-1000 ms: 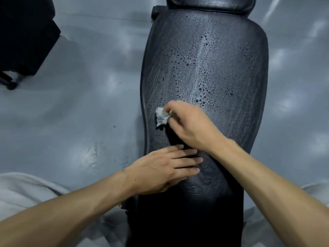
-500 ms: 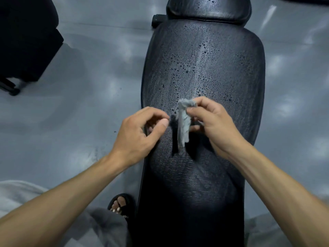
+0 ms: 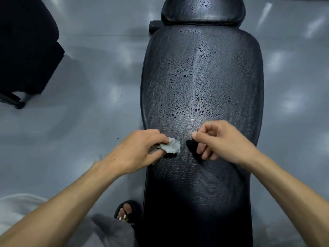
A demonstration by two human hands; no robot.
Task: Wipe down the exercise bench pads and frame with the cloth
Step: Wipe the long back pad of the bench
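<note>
Most of pad (image 3: 201,82) still beaded wet; left hand (image 3: 137,152) pinches cloth (image 3: 171,147), right hand (image 3: 220,139) curled empty.

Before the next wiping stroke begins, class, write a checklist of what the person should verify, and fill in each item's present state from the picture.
1. Cloth held: ok. The left hand pinches the crumpled cloth.
2. Right hand free: ok. Its fingers are curled and hold nothing.
3. Cloth on the long pad: cannot tell whether it touches or hovers just above.
4. Droplets cleared: not ok. They cover the pad beyond the hands.
5. Head pad wiped: not ok. Droplets show on it.
6. Frame wiped: cannot tell. Hardly any of it is in view.
</note>
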